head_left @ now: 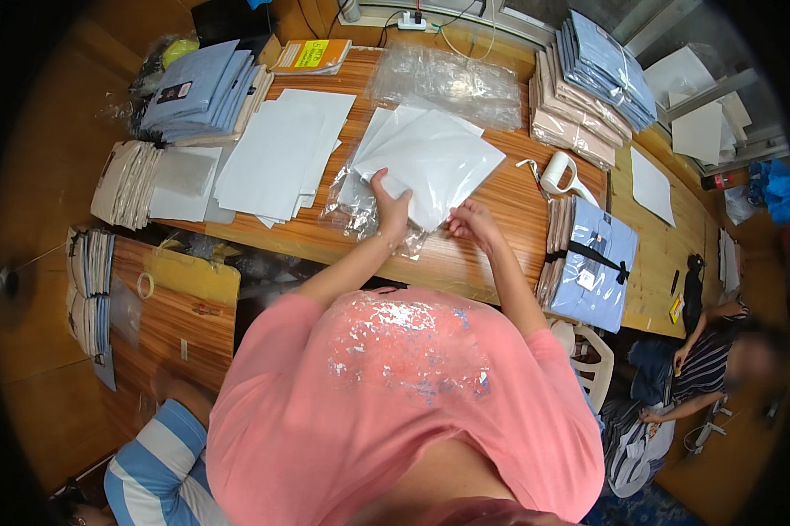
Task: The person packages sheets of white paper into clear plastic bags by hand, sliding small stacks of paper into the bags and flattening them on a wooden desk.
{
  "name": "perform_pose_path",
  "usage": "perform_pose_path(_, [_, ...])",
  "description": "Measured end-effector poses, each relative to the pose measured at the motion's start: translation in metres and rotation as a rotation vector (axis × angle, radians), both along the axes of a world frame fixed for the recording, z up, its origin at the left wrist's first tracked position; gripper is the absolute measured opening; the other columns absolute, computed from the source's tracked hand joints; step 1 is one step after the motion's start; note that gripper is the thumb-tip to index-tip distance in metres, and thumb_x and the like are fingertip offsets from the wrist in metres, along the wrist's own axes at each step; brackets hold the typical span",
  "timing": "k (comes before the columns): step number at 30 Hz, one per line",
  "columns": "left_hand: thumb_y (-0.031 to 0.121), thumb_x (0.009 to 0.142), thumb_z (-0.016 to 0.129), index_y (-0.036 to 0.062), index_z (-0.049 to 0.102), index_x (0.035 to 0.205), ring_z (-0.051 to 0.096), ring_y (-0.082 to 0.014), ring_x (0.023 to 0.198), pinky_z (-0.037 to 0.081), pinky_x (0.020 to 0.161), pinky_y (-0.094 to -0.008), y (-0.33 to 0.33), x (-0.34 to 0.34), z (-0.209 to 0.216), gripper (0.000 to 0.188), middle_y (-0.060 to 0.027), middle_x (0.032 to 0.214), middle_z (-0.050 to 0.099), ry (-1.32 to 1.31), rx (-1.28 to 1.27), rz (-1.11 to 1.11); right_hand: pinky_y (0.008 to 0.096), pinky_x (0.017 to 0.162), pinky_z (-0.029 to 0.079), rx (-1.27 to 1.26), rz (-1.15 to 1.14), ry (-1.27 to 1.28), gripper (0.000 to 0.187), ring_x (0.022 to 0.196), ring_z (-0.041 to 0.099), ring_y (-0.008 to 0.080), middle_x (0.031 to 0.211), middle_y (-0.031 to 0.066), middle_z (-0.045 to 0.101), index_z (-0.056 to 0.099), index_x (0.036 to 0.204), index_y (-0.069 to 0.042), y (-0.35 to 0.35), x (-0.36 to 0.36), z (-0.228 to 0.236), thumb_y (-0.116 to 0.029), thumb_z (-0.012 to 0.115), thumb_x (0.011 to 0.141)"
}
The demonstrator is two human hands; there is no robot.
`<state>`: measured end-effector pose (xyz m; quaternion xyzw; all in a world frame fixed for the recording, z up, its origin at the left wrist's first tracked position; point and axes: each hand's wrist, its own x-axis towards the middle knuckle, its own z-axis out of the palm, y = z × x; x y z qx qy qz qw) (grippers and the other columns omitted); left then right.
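Observation:
In front of me a white sheet in a clear plastic sleeve [443, 167] lies at a slant over other white sheets and clear bags. My left hand [391, 210] grips its near left edge, thumb on top and the other fingers underneath. At the near right edge my right hand [476, 224] is closed in a pinch on the sleeve. More loose clear plastic [342, 215] shows beside my left hand. A stack of white sheets [277, 158] lies to the left on the wooden table [307, 250].
Folded blue shirts [198, 92] are stacked at the back left, more packed shirts [601, 74] at the back right. A white tape dispenser [563, 175] stands near strapped shirts [597, 259]. Flat clear bags [448, 83] lie behind. Two other people sit nearby, lower left and right.

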<state>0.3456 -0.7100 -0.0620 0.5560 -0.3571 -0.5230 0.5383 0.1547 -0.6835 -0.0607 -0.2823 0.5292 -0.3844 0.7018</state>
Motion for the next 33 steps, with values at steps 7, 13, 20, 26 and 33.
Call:
perform_pose_path(7, [-0.009, 0.074, 0.065, 0.0065, 0.038, 0.135, 0.040, -0.0250, 0.126, 0.029, 0.109, -0.0344, 0.021, 0.092, 0.048, 0.068, -0.0127, 0.131, 0.044, -0.409, -0.357, -0.299, 0.0206, 0.045, 0.046, 0.010, -0.147, 0.047, 0.022, 0.050, 0.056, 0.0103, 0.075, 0.0051, 0.060, 0.055, 0.100, -0.004, -0.015, -0.022, 0.017, -0.026, 0.054, 0.097])
perform_pose_path(13, [-0.016, 0.073, 0.058, 0.0071, 0.025, 0.146, 0.023, -0.0268, 0.140, 0.022, 0.115, -0.0362, 0.001, 0.177, 0.107, 0.083, -0.0138, 0.151, 0.027, -0.430, -0.428, -0.043, 0.0214, 0.043, 0.045, -0.210, -0.335, -0.028, 0.017, 0.049, 0.053, 0.0095, 0.081, 0.0081, 0.064, 0.057, 0.097, -0.003, -0.109, -0.030, 0.032, -0.019, 0.048, 0.099])
perform_pose_path(20, [-0.011, 0.084, 0.056, 0.0146, 0.023, 0.146, 0.035, -0.0277, 0.132, 0.036, 0.104, -0.0331, -0.032, 0.252, 0.044, 0.076, -0.0225, 0.145, 0.029, 0.005, -0.043, 0.380, 0.0270, 0.055, 0.054, 0.001, -0.471, -0.117, 0.017, 0.063, 0.062, 0.0150, 0.093, 0.0144, 0.067, 0.051, 0.110, -0.003, -0.213, -0.071, -0.016, -0.015, 0.044, 0.099])
perform_pose_path(26, [-0.006, 0.082, 0.060, 0.0023, 0.023, 0.144, 0.033, -0.0339, 0.133, 0.026, 0.111, -0.0390, -0.043, 0.217, 0.018, 0.073, -0.0248, 0.144, 0.030, -0.671, -0.114, 0.648, 0.0361, 0.069, 0.056, 0.041, -0.678, -0.169, 0.020, 0.082, 0.066, 0.0218, 0.104, 0.0160, 0.064, 0.048, 0.113, -0.002, -0.202, -0.079, -0.032, -0.015, 0.041, 0.099])
perform_pose_path(33, [0.007, 0.089, 0.053, 0.0088, 0.054, 0.129, 0.036, -0.0302, 0.133, 0.021, 0.114, -0.0448, -0.052, 0.116, 0.018, 0.039, -0.0141, 0.139, 0.045, -1.089, -0.531, -0.517, 0.0372, 0.075, 0.054, -0.115, -0.674, -0.340, 0.044, 0.088, 0.063, 0.0219, 0.107, 0.0139, 0.060, 0.030, 0.135, -0.002, -0.160, -0.041, 0.023, -0.010, 0.046, 0.096])
